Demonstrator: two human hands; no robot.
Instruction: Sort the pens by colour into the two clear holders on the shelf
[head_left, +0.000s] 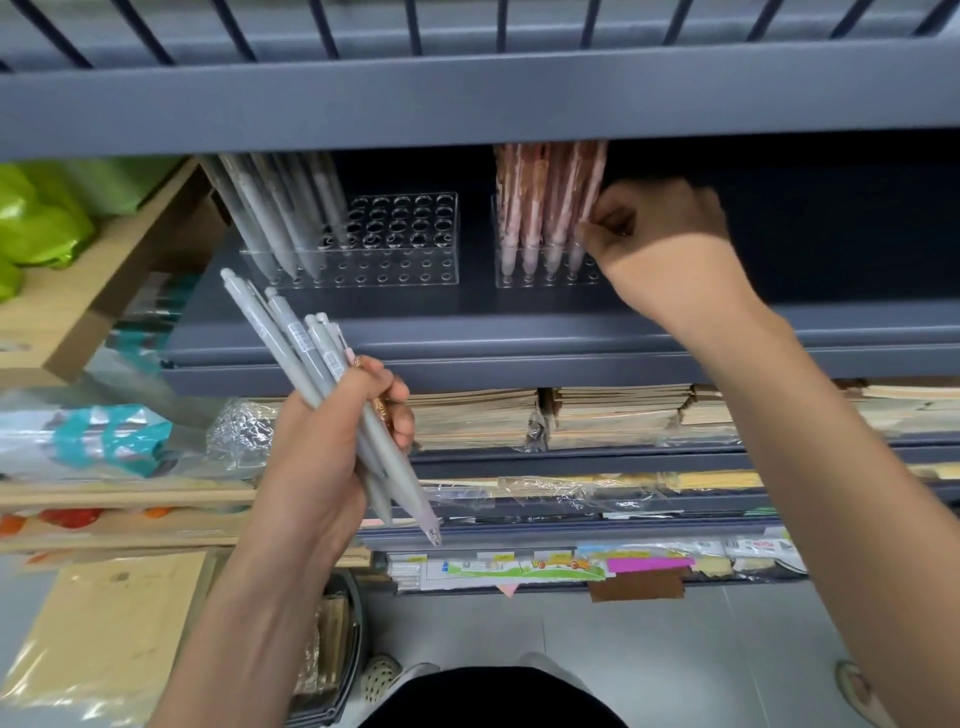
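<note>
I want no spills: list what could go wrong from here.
1. The left hand holds a loose fan of grey pens; one could slip out.
2. The right hand pinches a pink pen beside the others in the right holder; a nudge might tilt them.
3. The upper shelf hangs low over the pens, cramping insertion.

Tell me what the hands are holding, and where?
The left hand grips a bundle of grey pens around mid-barrel; the right hand pinches a pink pen low on its barrel.
</note>
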